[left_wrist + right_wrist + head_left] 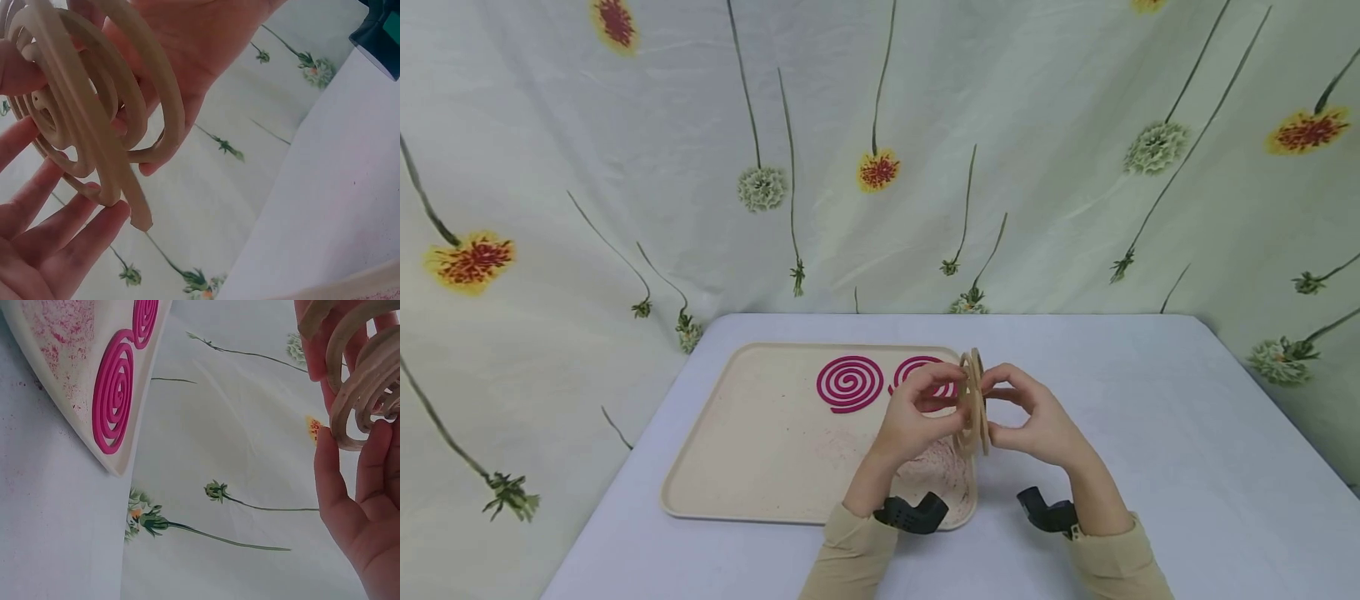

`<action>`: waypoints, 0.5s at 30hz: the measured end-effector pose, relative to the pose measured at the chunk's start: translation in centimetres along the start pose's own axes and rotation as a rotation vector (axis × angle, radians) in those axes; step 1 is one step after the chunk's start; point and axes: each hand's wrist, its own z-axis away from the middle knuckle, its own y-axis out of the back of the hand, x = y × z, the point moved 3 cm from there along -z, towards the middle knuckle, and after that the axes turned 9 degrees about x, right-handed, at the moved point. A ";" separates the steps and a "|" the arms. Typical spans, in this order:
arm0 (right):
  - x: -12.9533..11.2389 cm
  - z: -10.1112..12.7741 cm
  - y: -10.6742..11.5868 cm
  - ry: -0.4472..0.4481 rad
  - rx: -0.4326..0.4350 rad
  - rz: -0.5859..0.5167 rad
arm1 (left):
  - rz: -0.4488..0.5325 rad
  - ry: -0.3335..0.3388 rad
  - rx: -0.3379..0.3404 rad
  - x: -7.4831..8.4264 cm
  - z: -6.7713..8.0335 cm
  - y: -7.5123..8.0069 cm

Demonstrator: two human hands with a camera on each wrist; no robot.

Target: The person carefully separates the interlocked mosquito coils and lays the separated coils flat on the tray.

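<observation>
Two tan mosquito coils (976, 400) stand upright on edge between my hands, near the right side of the tray. In the left wrist view the tan coils (112, 150) have their spirals partly spread apart, with loops overlapping. My left hand (917, 412) holds the left face with thumb and fingers. Opposite it, my right hand (1037, 417) pinches the right face. Fingertips also show around the tan coils (350, 394) in the right wrist view. A magenta coil (850, 383) lies flat on the tray; a second magenta coil (913, 364) is partly behind my left hand.
The cream tray (737, 450) sits on a white-covered table (1150, 400), with pinkish crumbs and dust (936, 467) at its near right. A floral curtain (880, 242) hangs behind the table. Black cameras (913, 512) are strapped at both wrists.
</observation>
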 end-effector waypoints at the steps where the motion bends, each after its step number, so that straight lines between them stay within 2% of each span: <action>1: 0.0 0.0 0.0 0.002 -0.004 0.008 | -0.003 -0.005 -0.009 0.1 0.0 0.0; 9: -0.2 0.1 0.3 0.033 -0.007 0.055 | -0.048 -0.052 -0.035 0.4 0.0 0.1; 15: -0.4 0.1 0.4 0.042 0.022 0.113 | -0.079 -0.046 -0.050 0.8 -0.1 0.5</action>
